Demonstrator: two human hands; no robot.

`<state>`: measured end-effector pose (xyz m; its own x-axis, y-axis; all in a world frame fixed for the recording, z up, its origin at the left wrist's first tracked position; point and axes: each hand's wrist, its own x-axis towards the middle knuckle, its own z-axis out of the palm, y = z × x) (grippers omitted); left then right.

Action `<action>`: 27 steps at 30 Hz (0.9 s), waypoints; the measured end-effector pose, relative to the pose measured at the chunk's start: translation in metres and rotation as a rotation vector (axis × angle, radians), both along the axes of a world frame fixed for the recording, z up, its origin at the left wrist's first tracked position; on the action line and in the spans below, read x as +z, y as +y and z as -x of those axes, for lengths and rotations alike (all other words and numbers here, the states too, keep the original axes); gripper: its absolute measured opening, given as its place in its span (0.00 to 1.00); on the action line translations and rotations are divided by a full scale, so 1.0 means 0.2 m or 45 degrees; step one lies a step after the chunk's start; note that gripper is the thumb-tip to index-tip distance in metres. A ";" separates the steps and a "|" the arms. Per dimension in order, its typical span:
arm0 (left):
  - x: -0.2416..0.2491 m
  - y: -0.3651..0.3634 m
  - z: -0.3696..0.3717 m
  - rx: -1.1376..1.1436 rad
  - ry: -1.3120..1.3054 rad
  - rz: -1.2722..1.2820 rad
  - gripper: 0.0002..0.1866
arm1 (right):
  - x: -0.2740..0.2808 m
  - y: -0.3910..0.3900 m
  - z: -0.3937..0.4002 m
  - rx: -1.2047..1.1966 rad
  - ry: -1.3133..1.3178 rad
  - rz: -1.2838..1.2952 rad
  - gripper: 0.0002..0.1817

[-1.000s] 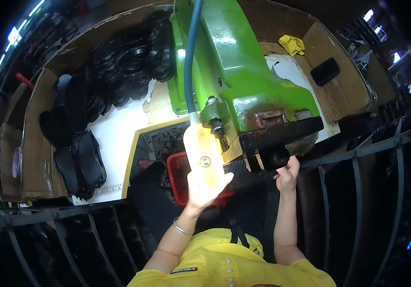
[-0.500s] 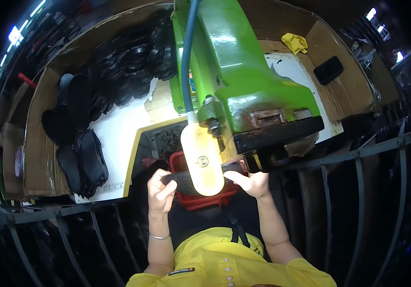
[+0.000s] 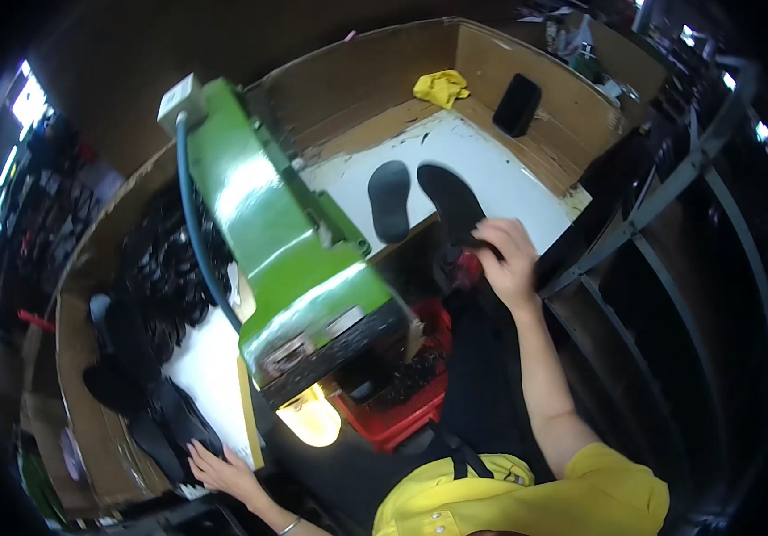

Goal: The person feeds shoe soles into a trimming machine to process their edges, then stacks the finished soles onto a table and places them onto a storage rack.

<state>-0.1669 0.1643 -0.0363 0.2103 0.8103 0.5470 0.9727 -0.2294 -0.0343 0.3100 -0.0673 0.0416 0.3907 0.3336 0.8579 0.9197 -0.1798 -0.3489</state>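
Observation:
My right hand point(image 3: 511, 266) pinches the lower end of a black shoe sole point(image 3: 449, 196) over the white table on the right. A second dark sole point(image 3: 389, 201) lies flat just left of it. My left hand point(image 3: 223, 471) reaches to the left side, fingers spread, at the edge of a pile of black soles point(image 3: 163, 429). Whether its fingertips touch the pile is hard to tell. Between my hands stands a green machine point(image 3: 263, 214) with a glowing lamp point(image 3: 311, 418) under its head.
Below the machine head sits a red basket point(image 3: 393, 427) with dark scraps inside. Cardboard walls point(image 3: 362, 76) surround the white table point(image 3: 473, 147). A yellow cloth point(image 3: 442, 88) and a black box-like object point(image 3: 517, 104) lie at the back right. Metal bars point(image 3: 643, 219) run along the right side.
The view has turned. Both hands held a dark piece beneath the machine head; now they are apart, the right with a sole at the right, the left beside the pile at the left.

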 end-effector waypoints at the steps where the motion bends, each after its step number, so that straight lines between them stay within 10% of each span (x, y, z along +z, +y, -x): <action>1: 0.00 0.03 0.04 -0.041 -0.043 0.056 0.27 | -0.07 0.06 -0.09 -0.069 0.022 0.061 0.12; 6: 0.03 0.10 0.15 -0.295 -0.279 0.118 0.18 | -0.43 0.20 -0.40 -0.026 0.115 0.408 0.11; 11: 0.06 0.09 0.19 -0.372 -0.414 0.114 0.15 | -0.36 0.30 -0.26 -0.162 0.059 0.674 0.33; 20: 0.39 -0.16 -0.01 -0.491 -0.498 -0.313 0.11 | -0.48 0.66 -0.36 0.015 0.087 1.071 0.25; 24: 0.43 -0.36 -0.24 -1.049 -1.151 0.041 0.13 | -0.37 0.59 -0.28 -0.307 0.047 0.845 0.26; 27: 0.31 -0.49 -0.45 -0.923 -1.684 0.436 0.09 | -0.57 0.56 -0.40 -0.495 0.083 0.723 0.26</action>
